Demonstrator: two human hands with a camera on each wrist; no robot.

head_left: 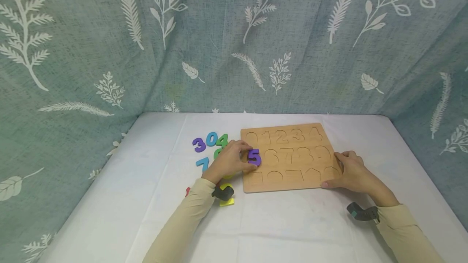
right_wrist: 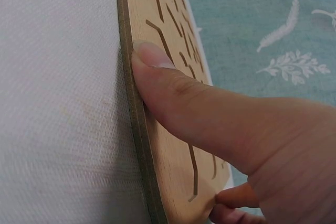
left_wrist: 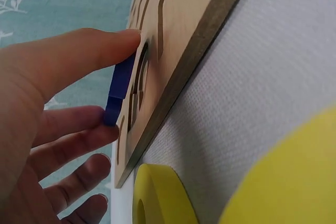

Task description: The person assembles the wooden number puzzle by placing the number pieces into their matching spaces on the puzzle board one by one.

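A wooden board [head_left: 278, 180] with number-shaped recesses lies on the white table. Between thumb and fingers, my left hand [head_left: 231, 158] pinches a purple number 5 [head_left: 254, 157] at the board's left side, over the middle row. In the left wrist view the purple piece [left_wrist: 119, 85] stands tilted at the board's face, the thumb on its one end and fingertips at the other. My right hand [head_left: 352, 175] grips the board's right edge; in the right wrist view its thumb lies on the face of the board [right_wrist: 173, 182] near the edge.
Left of the board lie a purple 3 [head_left: 199, 145], a blue 0 [head_left: 211, 139], a green 4 [head_left: 222, 140], a blue 7 [head_left: 202, 163] and a yellow piece [head_left: 227, 202]. A red piece [head_left: 188, 191] shows beside the left sleeve. A patterned curtain [head_left: 219, 72] hangs behind.
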